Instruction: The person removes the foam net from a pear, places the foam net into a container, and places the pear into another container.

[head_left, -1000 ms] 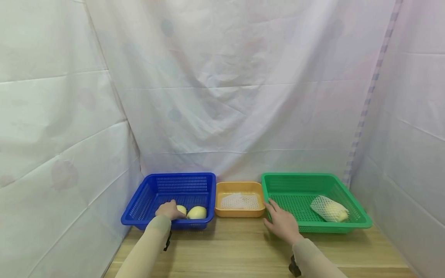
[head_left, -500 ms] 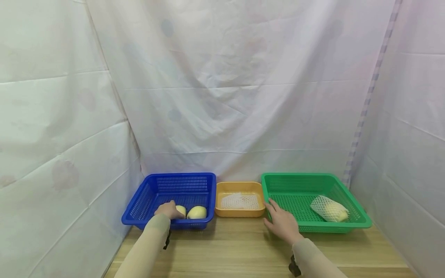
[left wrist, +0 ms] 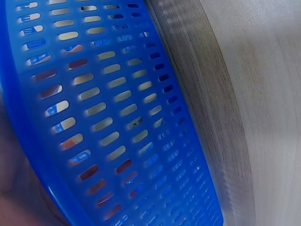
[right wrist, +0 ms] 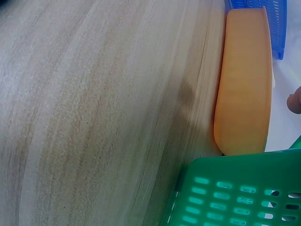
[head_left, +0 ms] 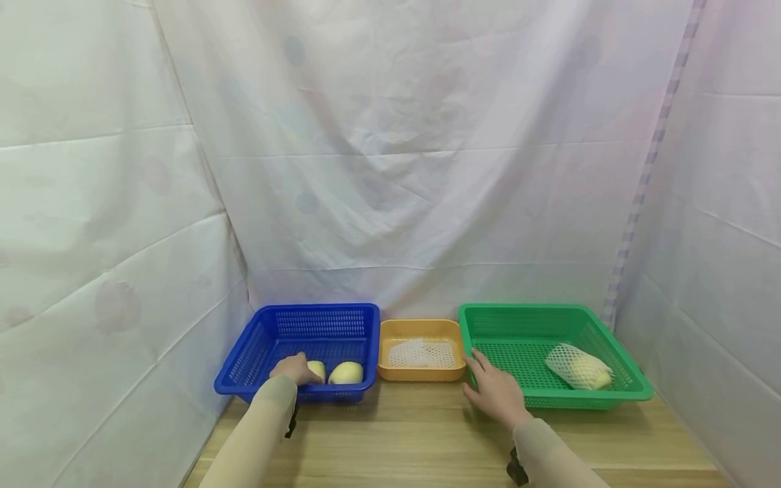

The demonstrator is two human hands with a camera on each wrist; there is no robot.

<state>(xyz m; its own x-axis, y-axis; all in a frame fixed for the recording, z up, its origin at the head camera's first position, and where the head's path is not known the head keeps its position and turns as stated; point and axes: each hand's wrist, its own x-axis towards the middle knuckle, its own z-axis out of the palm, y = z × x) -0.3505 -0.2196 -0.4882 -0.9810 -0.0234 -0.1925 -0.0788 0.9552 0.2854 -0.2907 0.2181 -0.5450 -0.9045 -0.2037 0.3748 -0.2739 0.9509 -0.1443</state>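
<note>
In the head view my left hand point(head_left: 293, 369) reaches over the front rim of the blue basket point(head_left: 326, 312) and grips a pale yellow round fruit point(head_left: 316, 370). A second such fruit point(head_left: 346, 373) lies to its right. The left wrist view shows the basket's slotted wall point(left wrist: 103, 108), with parts of the fruit and fingers behind it. My right hand point(head_left: 497, 393) rests with extended fingers at the near left corner of the green basket point(head_left: 555, 394). Inside that basket lies a fruit in a white foam net point(head_left: 579, 368).
Between the baskets stands a shallow orange tray point(head_left: 421, 374) with flat white foam nets point(head_left: 421, 354) in it. All three containers sit at the back of a wooden table point(head_left: 403, 434), against a white curtain point(head_left: 390, 203) that also closes both sides.
My left hand has shifted very slightly left with the fruit, and the space between the two fruits has widened a little. The right hand has stayed still.
</note>
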